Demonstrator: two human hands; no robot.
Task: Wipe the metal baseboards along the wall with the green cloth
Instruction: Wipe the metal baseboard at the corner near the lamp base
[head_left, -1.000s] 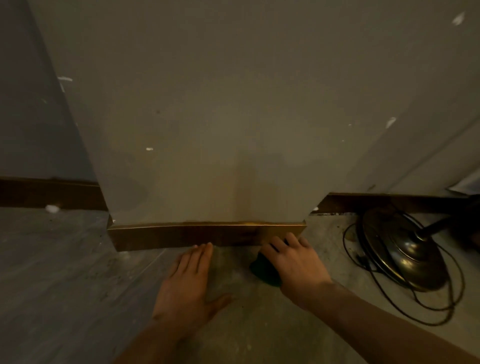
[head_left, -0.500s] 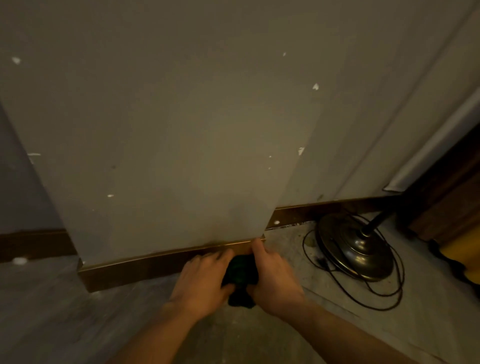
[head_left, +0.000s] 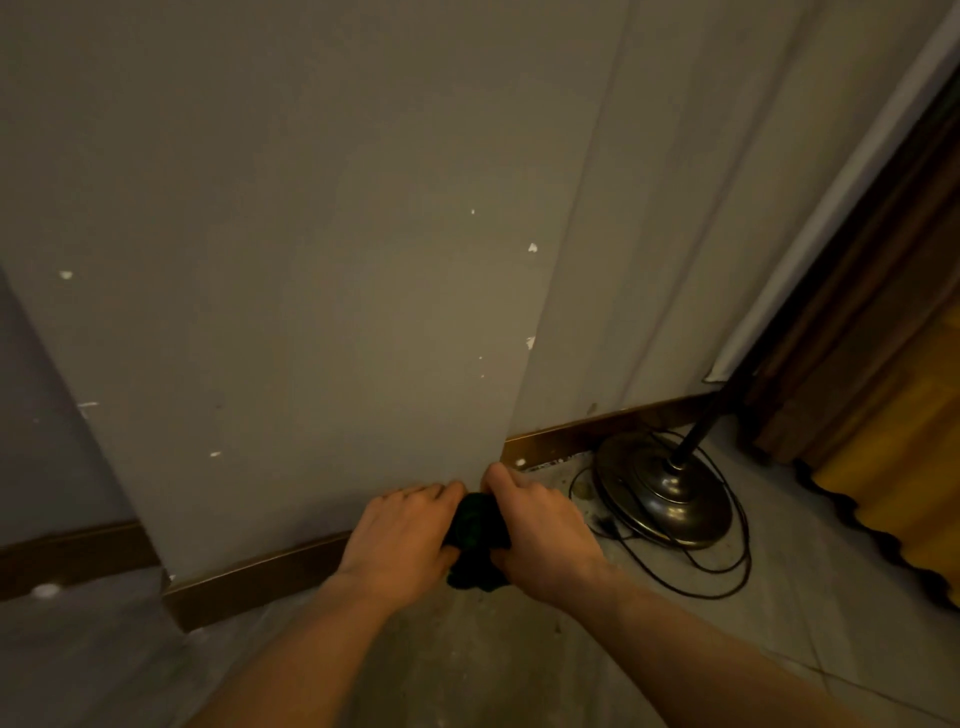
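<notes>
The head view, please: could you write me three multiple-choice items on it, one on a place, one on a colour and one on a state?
1. Where does the lamp base stand?
A. On the floor right of the hands
B. Left of the wall corner
C. On a shelf

2. What colour is the cloth?
A. White
B. Dark green
C. Red

3. How is the cloth held?
A. It lies alone on the floor
B. Only the left hand holds it
C. Both hands grip it, bunched between them

Answers: 1 A, the round base sits on the floor beside the baseboard, ringed by a black cord. 2 B, the fabric shows dark green. 3 C, the left hand and right hand close on it from either side.
</notes>
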